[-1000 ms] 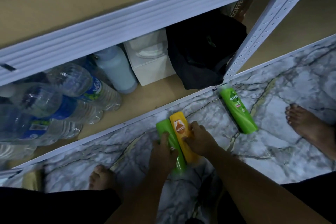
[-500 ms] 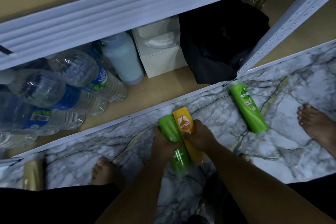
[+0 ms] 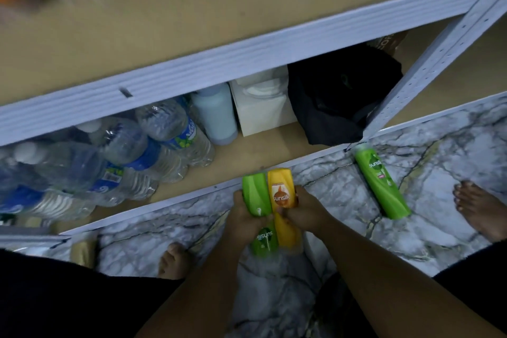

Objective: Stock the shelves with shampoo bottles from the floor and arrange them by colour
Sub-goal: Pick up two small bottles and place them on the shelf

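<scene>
Both bare forearms reach forward and down from the bottom of the view, the left forearm (image 3: 197, 288) rising from the centre and the right forearm (image 3: 384, 269) coming in at a slant from the right. They bring the two hands close together, side by side. The left hand (image 3: 247, 219) has its fingers (image 3: 238, 200) curled round the middle of a green bottle (image 3: 255, 195), and the right hand (image 3: 307, 211) grips a yellow bottle (image 3: 282, 195) just beside it in the same way. The person crouches with dark-clad legs spread, the bare left foot (image 3: 175, 261) near the arms and the bare right foot (image 3: 477, 208) well out to the right, both flat on the floor.
</scene>
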A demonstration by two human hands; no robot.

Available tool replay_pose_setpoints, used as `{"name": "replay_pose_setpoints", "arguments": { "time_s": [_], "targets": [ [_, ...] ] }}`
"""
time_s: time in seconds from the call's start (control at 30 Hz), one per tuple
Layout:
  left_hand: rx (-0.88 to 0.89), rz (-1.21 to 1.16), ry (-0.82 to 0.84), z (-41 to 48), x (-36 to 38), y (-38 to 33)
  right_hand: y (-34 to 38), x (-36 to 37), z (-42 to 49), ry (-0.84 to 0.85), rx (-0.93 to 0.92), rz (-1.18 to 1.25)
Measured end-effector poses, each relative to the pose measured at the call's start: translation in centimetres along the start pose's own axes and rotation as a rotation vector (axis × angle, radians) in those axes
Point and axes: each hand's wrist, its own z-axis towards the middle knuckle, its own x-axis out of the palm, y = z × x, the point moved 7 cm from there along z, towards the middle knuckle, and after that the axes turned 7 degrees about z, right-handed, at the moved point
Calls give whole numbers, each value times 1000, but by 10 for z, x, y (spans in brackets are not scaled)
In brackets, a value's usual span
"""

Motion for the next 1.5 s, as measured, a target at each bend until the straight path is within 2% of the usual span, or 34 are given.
{"name": "replay_pose_setpoints", "arguments": {
  "time_s": [0.2, 0.37, 0.57, 0.87, 1.17, 1.33, 1.5],
  "targets": [
    [142, 29, -38, -35, -45, -61, 58, -16, -52, -20, -138, 182],
    [254, 3, -77, -70, -79, -108, 96, -21, -98, -110, -248, 339],
    [396, -89, -104, -110, -103, -151, 141, -32, -149, -190, -417, 366],
    [652, -143, -117, -169, -146, -230, 208, -63, -221, -322, -679, 341],
    [900, -162, -257, -205, -212, -334, 319, -108, -279, -426, -945, 281],
    [975, -220, -352, -210, -238, -382, 379, -125, -277, -432, -1021, 210],
    [947, -167, -420, -188, -250, -403, 416, -130, -256, -437, -1020, 110]
  ]
}}
